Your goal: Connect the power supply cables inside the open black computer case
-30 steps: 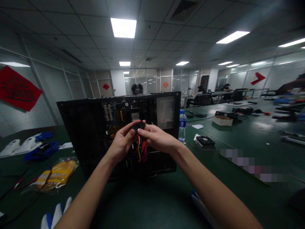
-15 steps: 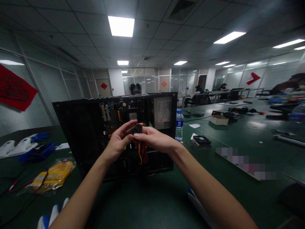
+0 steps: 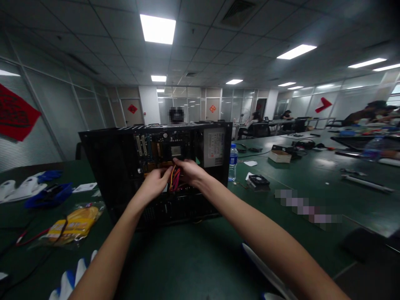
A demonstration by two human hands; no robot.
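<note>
An open black computer case (image 3: pixel 106 166) stands on the green table (image 3: pixel 193 258), its motherboard (image 3: pixel 153 148) and power supply (image 3: pixel 214 146) facing me. Both my hands reach inside it. My right hand (image 3: pixel 189 171) is closed on the connector end of a bundle of red, yellow and orange wires (image 3: pixel 175 179), close to the motherboard. My left hand (image 3: pixel 155 182) pinches the same bundle from the left side. The connector itself is hidden by my fingers.
A water bottle (image 3: pixel 231 161) and a small fan (image 3: pixel 258 181) lie right of the case. A yellow bagged item (image 3: pixel 73 223) and blue-white gloves (image 3: pixel 70 283) sit at the left. Boxes, cables and other people are at the far tables on the right.
Both hands moved forward from in front of the case into it, carrying the wire connector toward the motherboard. The head view shifted slightly.
</note>
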